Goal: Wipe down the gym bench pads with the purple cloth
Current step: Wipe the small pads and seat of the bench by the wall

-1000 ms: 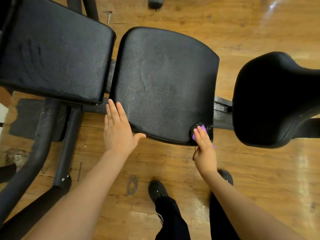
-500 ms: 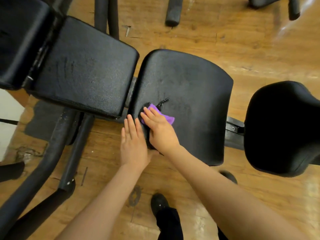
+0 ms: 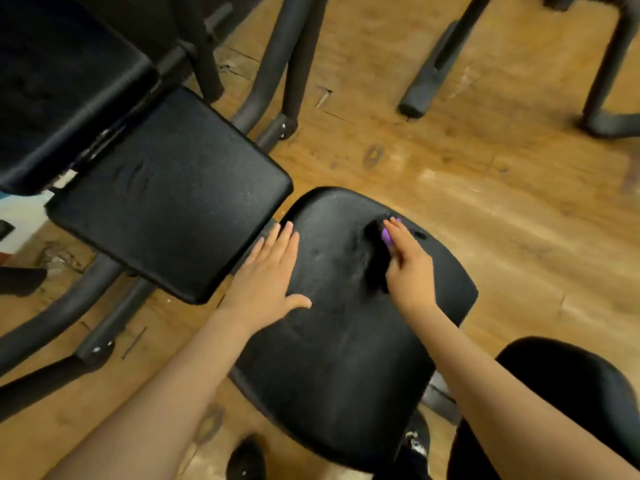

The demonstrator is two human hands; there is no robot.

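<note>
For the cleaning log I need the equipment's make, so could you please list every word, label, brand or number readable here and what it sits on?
None: no readable text shows in this view.
Seat pad under the left hand and right hand with the purple cloth: plain black, no label.
Back pad: plain black, no label.
White patch at the pad hinge: too blurred to tell whether it carries print.

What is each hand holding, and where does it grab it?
The right hand presses the purple cloth onto the seat pad; its grip spot is hidden. The left hand lies flat, holding nothing.
</note>
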